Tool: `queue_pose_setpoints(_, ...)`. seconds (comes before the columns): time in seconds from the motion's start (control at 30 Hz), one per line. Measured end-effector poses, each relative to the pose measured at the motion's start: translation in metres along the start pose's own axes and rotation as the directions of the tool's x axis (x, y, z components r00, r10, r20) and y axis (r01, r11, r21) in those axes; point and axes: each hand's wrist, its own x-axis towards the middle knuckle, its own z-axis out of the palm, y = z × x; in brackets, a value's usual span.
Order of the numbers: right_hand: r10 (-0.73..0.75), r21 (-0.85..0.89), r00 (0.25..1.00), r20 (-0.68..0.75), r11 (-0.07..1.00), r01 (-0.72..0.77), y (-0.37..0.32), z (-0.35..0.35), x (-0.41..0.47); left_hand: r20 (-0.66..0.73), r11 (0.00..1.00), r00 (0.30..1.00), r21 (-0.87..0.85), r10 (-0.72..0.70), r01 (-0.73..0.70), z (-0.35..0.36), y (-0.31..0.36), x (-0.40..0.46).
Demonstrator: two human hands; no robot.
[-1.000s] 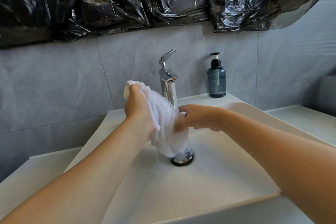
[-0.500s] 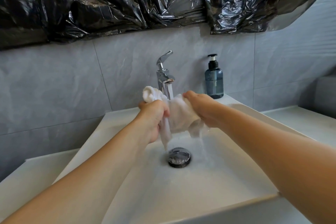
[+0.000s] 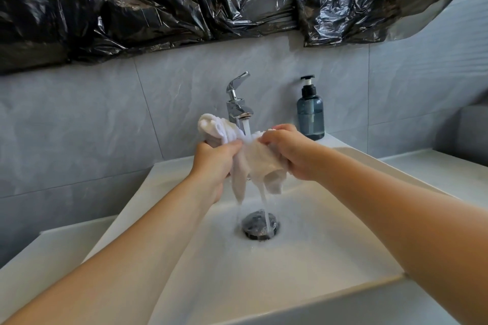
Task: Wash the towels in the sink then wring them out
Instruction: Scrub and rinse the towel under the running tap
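1. Both hands grip one white towel over the sink: the left hand has its fingers curled round the left part, the right hand pinches and bunches the right part.
2. A second ago the left hand held the towel high and let it hang down to the drain, with the right hand only touching its side. Now the two hands have come level and close, with a short stretch of cloth between them.
3. Left of the tap, a rolled end of the towel sticks up above the left hand.
4. Water runs from the tap onto the middle of the cloth, between the hands. The stream was hidden by the towel before; now it shows plainly.
5. Two loose tails hang below the hands, and water streams off them onto the drain. The towel has lifted clear of the drain, which it nearly touched a second ago.
6. Far right on the bench stands a soap bottle, untouched and well apart from the hands.
7. My reading: this is the rubbing or rinsing step under the tap, with the grip now set for a twist. Wringing looks near but not begun, as the cloth shows no tight twist. Only one towel is in view.
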Motion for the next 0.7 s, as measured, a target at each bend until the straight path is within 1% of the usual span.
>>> queue_pose_setpoints(0.07, -0.063, -0.108, 0.998, -0.028, 0.992, 0.06, 0.005, 0.001, 0.002, 0.014, 0.999, 1.0, 0.034, -0.003, 0.002, 0.002, -0.004, 0.002)
queue_pose_setpoints(0.13, -0.103, -0.208, 0.993, -0.059, 0.974, 0.089, 0.008, 0.001, 0.001, 0.027, 0.995, 1.0, 0.098, -0.011, 0.008, 0.004, -0.009, 0.001)
queue_pose_setpoints(0.2, -0.122, -0.249, 0.99, -0.076, 0.963, 0.1, 0.009, 0.001, 0.001, 0.048, 0.992, 0.999, 0.128, -0.023, 0.016, 0.005, -0.012, 0.001)
queue_pose_setpoints(0.27, -0.126, -0.268, 0.989, -0.076, 0.958, 0.102, 0.009, 0.002, 0.0, 0.054, 0.993, 0.998, 0.117, -0.019, 0.013, 0.006, -0.013, 0.002)
queue_pose_setpoints(0.43, -0.083, -0.303, 0.994, -0.067, 0.951, 0.059, 0.009, 0.002, 0.001, 0.075, 0.993, 0.997, 0.109, 0.038, -0.046, 0.005, -0.009, -0.002)
queue_pose_setpoints(0.53, -0.045, -0.309, 0.996, -0.075, 0.951, 0.019, 0.008, 0.001, 0.001, 0.11, 0.992, 0.993, 0.119, 0.033, -0.046, 0.006, -0.009, -0.006)
queue_pose_setpoints(0.63, 0.018, -0.279, 0.997, -0.07, 0.96, -0.037, 0.007, 0.001, -0.001, 0.134, 0.988, 0.991, 0.144, 0.028, -0.048, 0.009, -0.01, -0.011)
queue_pose_setpoints(0.7, 0.006, -0.29, 0.998, -0.066, 0.957, -0.025, 0.008, 0.001, 0.0, 0.131, 0.988, 0.991, 0.144, 0.035, -0.054, 0.009, -0.009, -0.012)
